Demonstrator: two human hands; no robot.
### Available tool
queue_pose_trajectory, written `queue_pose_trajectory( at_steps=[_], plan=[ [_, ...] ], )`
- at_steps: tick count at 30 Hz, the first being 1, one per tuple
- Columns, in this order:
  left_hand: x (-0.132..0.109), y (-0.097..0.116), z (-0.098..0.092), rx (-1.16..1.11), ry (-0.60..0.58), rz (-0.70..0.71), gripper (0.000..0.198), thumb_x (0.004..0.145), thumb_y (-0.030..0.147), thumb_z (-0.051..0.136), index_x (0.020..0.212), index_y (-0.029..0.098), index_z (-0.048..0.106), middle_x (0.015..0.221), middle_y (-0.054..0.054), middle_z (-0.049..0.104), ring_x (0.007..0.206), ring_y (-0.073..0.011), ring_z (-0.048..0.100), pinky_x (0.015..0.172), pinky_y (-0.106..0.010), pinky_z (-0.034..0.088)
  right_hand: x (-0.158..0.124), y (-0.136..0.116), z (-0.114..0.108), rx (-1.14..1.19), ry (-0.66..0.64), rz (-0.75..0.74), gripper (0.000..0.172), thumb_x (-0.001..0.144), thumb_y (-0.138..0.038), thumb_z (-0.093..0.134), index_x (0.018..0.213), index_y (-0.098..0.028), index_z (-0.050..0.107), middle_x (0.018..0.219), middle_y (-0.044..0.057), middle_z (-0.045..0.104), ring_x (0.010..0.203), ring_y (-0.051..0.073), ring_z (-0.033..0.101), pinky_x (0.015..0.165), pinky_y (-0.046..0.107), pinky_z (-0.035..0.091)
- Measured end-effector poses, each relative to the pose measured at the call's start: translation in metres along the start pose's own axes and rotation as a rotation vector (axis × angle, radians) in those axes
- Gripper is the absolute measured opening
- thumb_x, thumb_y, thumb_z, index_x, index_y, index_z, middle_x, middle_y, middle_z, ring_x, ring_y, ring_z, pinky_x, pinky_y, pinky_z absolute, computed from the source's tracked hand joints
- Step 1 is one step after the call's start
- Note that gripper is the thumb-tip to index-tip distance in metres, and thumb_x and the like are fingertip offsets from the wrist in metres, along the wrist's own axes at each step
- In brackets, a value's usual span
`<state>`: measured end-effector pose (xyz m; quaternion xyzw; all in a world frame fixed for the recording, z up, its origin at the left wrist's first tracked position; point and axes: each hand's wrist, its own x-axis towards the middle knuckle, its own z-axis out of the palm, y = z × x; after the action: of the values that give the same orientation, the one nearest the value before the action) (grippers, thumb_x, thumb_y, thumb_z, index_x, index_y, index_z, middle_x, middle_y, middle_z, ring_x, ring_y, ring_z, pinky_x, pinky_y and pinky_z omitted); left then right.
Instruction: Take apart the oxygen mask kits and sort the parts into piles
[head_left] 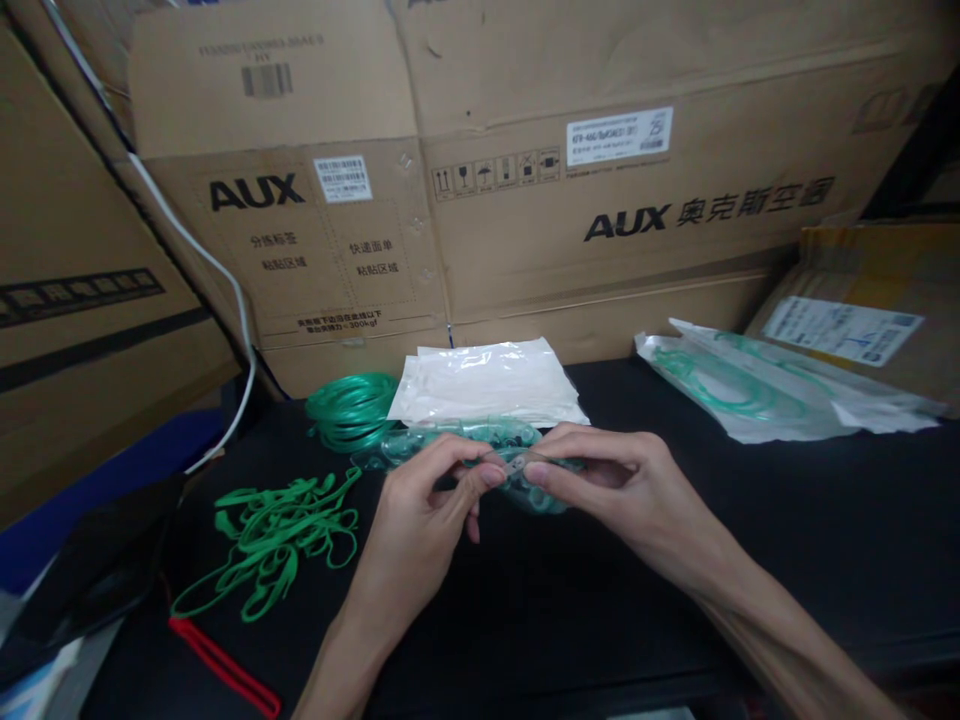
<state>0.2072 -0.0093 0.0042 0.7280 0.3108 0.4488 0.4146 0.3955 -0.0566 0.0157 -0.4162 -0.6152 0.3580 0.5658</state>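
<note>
Both my hands meet over the middle of the dark table. My left hand (439, 490) pinches one end of a small pale grey piece (516, 465) between thumb and forefinger. From the other side my right hand (604, 470) pinches it the same way. The piece seems to have tiny dark spots or holes; its exact kind is too small to make out. Just behind my fingers lies a clear plastic bag (480, 432) of see-through greenish parts, partly hidden by my hands. A coil of green clear tubing (352, 410) sits left of it.
A tangle of green elastic straps (289, 540) and a red cord (225, 665) lie at left. White flat packets (487, 385) are stacked at the back. Clear packs with green tubing (742, 390) lie at right. Large cardboard boxes (517, 250) wall the back; a white cable (202, 255) hangs left.
</note>
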Motion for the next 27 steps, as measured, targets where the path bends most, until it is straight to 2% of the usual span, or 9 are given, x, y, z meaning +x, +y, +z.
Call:
queue_pose_trajectory(
  at_steps=[14,21,27],
  plan=[
    [-0.0015,-0.0038,-0.0013,0.079,-0.026,-0.006,0.020,0.093,0.035,0.063,0.085,0.018,0.069,0.082,0.001,0.061,0.045,-0.0041,0.048,0.037,-0.014,0.041,0.0002,0.0011,-0.0023,-0.118,-0.014,-0.116,0.006,0.083,-0.023,0.077,0.082,-0.024,0.082,0.081,0.004,0.076,0.078,0.019,0.068,0.064,0.027,0.054],
    [-0.0024,-0.0030,-0.0020,0.101,-0.040,-0.043,0.021,0.092,0.038,0.064,0.088,0.019,0.070,0.078,0.001,0.061,0.044,-0.0048,0.045,0.036,-0.016,0.035,0.0015,-0.0053,-0.0070,-0.150,-0.098,-0.084,0.009,0.084,-0.029,0.077,0.080,-0.023,0.082,0.080,0.004,0.075,0.076,0.020,0.067,0.064,0.029,0.051],
    [-0.0011,0.0031,-0.0013,0.157,-0.022,0.036,0.019,0.092,0.035,0.066,0.084,0.019,0.071,0.082,-0.001,0.064,0.059,-0.0091,0.051,0.043,-0.016,0.036,0.0006,-0.0061,-0.0083,0.030,-0.088,0.055,0.016,0.081,-0.036,0.079,0.081,-0.020,0.082,0.082,0.005,0.074,0.078,0.019,0.064,0.067,0.030,0.051]
  ],
)
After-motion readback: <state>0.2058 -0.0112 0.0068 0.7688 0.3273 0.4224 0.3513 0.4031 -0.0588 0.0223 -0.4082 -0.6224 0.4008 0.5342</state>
